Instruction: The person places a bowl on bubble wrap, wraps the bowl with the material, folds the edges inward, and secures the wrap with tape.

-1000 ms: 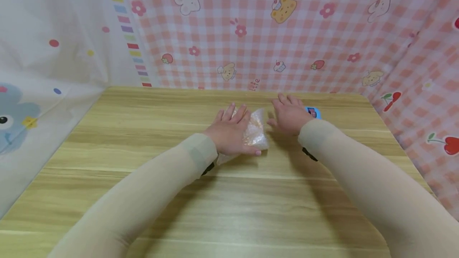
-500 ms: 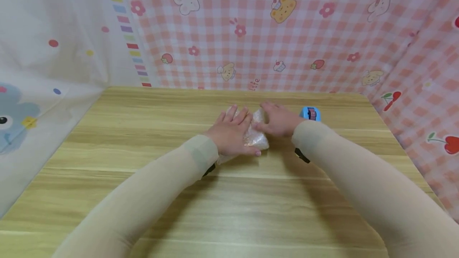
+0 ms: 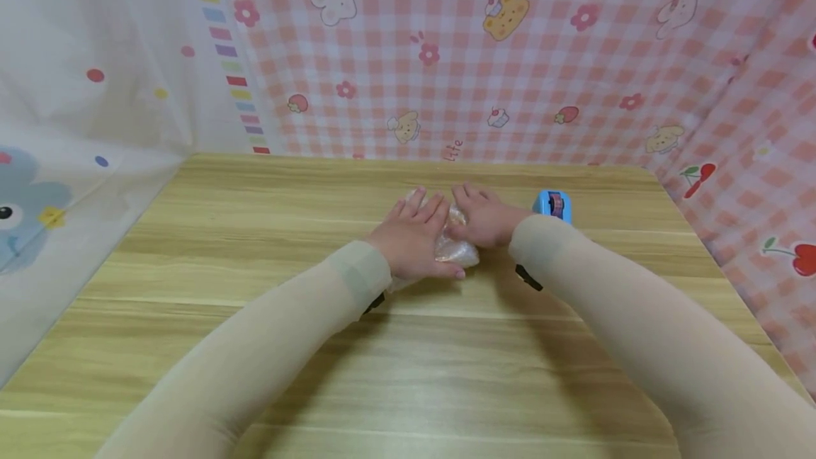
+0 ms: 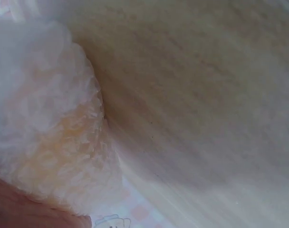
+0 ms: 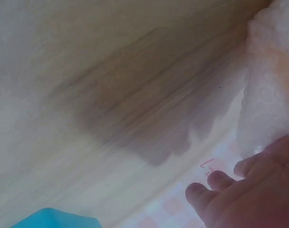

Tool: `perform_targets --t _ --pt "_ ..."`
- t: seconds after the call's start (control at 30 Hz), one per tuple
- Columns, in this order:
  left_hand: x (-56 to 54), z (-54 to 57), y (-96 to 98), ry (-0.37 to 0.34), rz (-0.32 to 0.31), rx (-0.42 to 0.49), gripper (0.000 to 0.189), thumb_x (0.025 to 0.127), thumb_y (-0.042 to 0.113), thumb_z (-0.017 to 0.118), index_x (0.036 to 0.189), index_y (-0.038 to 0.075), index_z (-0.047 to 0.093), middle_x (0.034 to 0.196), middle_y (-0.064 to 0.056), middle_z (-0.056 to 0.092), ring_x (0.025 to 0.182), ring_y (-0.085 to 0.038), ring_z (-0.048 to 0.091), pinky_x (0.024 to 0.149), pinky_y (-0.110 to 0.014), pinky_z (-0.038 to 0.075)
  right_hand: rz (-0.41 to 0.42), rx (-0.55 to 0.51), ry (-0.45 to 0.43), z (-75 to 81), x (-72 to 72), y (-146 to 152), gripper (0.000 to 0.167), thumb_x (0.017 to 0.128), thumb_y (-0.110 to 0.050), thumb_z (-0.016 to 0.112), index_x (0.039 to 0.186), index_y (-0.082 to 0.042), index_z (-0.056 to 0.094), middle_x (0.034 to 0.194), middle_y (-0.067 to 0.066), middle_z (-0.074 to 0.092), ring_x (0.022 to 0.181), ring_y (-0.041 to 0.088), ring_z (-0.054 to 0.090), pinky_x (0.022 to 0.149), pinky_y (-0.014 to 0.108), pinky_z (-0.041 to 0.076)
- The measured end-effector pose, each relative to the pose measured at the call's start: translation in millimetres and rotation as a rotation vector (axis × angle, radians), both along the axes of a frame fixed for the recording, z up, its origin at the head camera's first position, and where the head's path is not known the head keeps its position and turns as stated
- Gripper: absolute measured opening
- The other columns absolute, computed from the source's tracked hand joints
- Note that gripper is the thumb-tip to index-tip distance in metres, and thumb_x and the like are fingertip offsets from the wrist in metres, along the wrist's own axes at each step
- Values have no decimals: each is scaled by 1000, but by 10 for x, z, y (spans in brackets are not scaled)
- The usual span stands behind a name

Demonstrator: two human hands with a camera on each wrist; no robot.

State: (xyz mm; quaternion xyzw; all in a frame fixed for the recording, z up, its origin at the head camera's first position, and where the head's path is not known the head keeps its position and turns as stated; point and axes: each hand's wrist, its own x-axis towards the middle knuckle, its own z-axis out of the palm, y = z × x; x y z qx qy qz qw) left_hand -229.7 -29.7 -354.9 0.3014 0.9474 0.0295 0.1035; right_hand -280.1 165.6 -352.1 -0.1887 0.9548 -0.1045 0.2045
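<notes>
A bubble-wrapped package lies on the table, mostly covered by my hands. My left hand rests flat across its left part, fingers straight and slightly spread, thumb out along the near edge. On the package's right side, my right hand touches the wrap with fairly straight fingers. Something orange shows faintly through the bubble wrap in the left wrist view. In the right wrist view, several fingertips stick out beside the wrap. What is inside the package cannot be made out.
A small blue object with a dark patch, possibly a tape dispenser, stands right of my right hand. The wood-grain table ends at a pink checked curtain behind, with more cloth on both sides.
My right hand has moved left from beside the blue object onto the package's right side, uncovering more of that object. My left hand has stayed on the package almost unmoved.
</notes>
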Motion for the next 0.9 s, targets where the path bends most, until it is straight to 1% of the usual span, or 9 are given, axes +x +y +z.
perform_targets --t 0.1,0.23,0.33,0.5,0.6,0.73,0.77,0.9 --pt "-2 -3 3 -2 -3 13 125 89 85 55 170 10 -4 179 -9 -1 165 -37 -9 133 -53 0 17 12 -18 -40 -28 -8 92 107 -54 46 169 -6 -3 177 18 -9 162 49 -1 130 64 8" --pt "-5 1 7 -6 -5 9 121 89 84 54 170 18 -6 179 -8 -1 165 -36 -10 134 -54 1 25 21 -31 -73 -60 -26 92 108 -56 42 169 -4 -3 177 19 -10 162 48 -2 131 63 8" --pt "-2 13 13 -16 -3 0 117 90 84 53 171 21 -3 179 -7 -4 165 -35 -11 134 -53 0 5 21 -48 -74 -65 -46 93 107 -54 44 168 -3 -4 176 20 -11 162 49 -1 130 65 9" --pt "12 36 20 -31 -3 -13 114 91 83 52 171 19 4 179 -7 -5 165 -35 -13 134 -53 -1 -56 11 -75 -43 -54 -80 95 106 -48 51 168 -6 -7 176 19 -13 162 49 -1 128 68 8" --pt "17 34 17 -26 -5 -25 113 91 84 52 171 18 4 179 -7 -4 165 -34 -13 134 -53 -1 -66 9 -71 -27 -56 -80 100 104 -52 54 168 -6 -8 176 20 -11 162 49 0 129 67 7" --pt "18 23 11 -13 -14 -38 114 91 85 50 171 18 4 179 -8 -4 165 -35 -13 134 -53 -1 -50 17 -52 35 -27 -51 105 102 -58 54 168 -4 -6 176 22 -7 162 50 3 130 64 8" --pt "18 20 10 -9 -17 -42 114 91 85 49 171 18 4 179 -8 -3 165 -35 -13 134 -53 -1 -51 17 -58 68 -2 -49 103 103 -57 54 168 -3 -6 176 21 -7 162 48 3 130 63 8" --pt "20 20 8 -7 -22 -54 114 91 86 48 171 17 4 179 -9 -3 164 -36 -14 133 -54 0 -67 29 -77 92 0 -46 103 102 -55 55 168 -4 -5 177 21 -6 162 49 6 130 63 9"
